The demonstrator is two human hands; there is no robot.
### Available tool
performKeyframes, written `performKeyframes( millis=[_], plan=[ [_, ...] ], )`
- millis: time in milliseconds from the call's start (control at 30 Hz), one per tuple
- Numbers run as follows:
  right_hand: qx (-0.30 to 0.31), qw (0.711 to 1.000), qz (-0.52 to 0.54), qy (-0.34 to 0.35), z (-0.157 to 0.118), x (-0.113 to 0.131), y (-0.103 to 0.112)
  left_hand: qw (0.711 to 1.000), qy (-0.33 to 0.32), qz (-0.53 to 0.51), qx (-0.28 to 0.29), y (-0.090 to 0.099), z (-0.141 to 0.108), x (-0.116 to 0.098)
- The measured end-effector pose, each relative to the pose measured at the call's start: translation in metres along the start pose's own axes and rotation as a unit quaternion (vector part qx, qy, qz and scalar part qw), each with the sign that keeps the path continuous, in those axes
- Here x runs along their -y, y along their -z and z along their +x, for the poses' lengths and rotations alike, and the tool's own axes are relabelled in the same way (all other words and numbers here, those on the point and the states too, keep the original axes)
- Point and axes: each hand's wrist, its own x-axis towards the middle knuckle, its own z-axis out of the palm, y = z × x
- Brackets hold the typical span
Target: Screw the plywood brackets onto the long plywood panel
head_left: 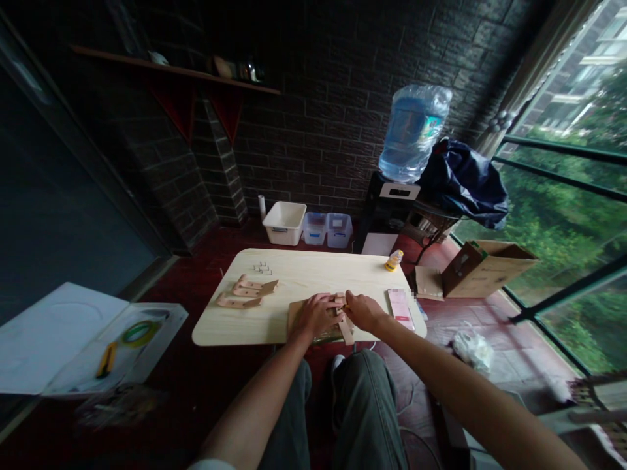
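Near the front edge of the light wooden table (304, 261), my left hand (317, 314) bears down on a small wooden piece (347, 331), its fingers curled over the wood. My right hand (363, 312) is closed right beside it, touching the same spot. A bit of yellow shows at its fingertips, but what it grips is mostly hidden. Under my left hand lies a flat brown board (294, 314). To the left rest two similar wooden assemblies, one angled (255, 286) and one nearer (240, 302). Several small metal hooks or bent keys (262, 267) lie behind them.
A yellow-capped bottle (393, 260) and a phone (400, 309) are at the table's right. An open white case (161, 329) stands left. Plastic bins (284, 223), a water dispenser (386, 215) and a cardboard box (482, 269) are beyond the table.
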Motion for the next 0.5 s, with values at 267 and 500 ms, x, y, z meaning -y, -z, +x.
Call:
performKeyframes(
  millis=[267,500],
  plan=[
    [0.001,0.987,-0.082,0.140,-0.008,-0.001,0.018,1.000,-0.007,0.001,0.002,0.002,-0.002,-0.002],
    [0.008,0.993,-0.095,0.074,0.002,0.011,0.013,1.000,-0.012,-0.003,0.013,0.002,-0.001,0.001]
  ],
)
